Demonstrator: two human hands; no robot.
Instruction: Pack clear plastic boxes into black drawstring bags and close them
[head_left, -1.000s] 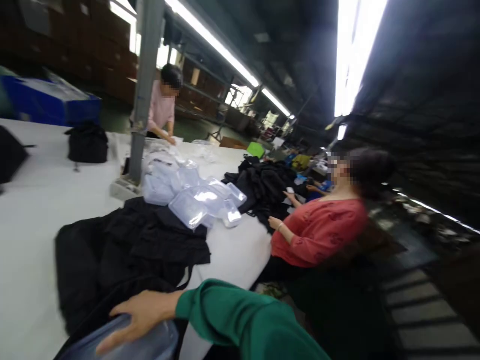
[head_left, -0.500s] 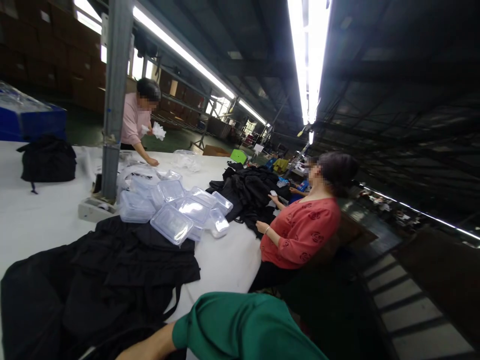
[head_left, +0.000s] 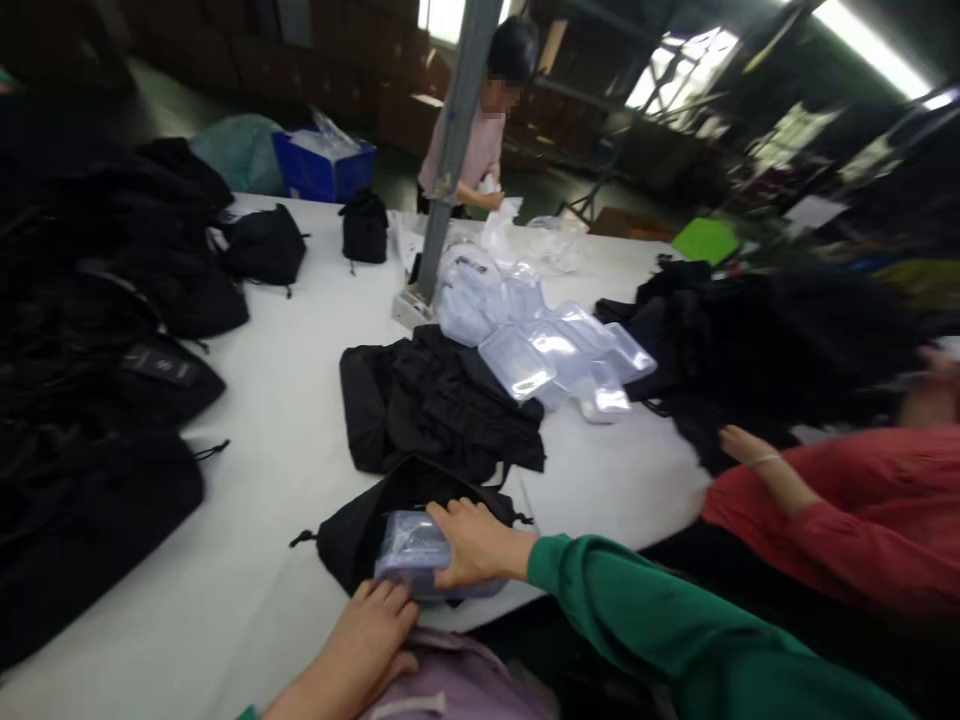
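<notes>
At the table's near edge lies a black drawstring bag [head_left: 346, 532], its mouth gaping toward me and a knotted cord at each side. My right hand [head_left: 476, 545] is closed around a clear plastic box [head_left: 411, 542], which sits partly inside that mouth. Next to the box's lower left corner, my left hand [head_left: 373, 630] has its fingers curled over the near rim of the bag. Its thumb is tucked low, close to lilac cloth [head_left: 457, 675] with a white cord. Just beyond the bag rests a heap of folded black bags [head_left: 442, 405].
Several clear boxes [head_left: 555, 345] are piled beside a metal post [head_left: 459, 140]. Filled black bags [head_left: 97, 480] crowd the left. A co-worker in red [head_left: 840, 510] stands at right by black fabric [head_left: 780, 330]; another person in pink [head_left: 469, 150] handles white plastic across the white table [head_left: 277, 540].
The view has swung left and down. My right hand, earlier mostly cut off at the bottom edge, now shows on a clear box in the bag's mouth. My left hand has come into view.
</notes>
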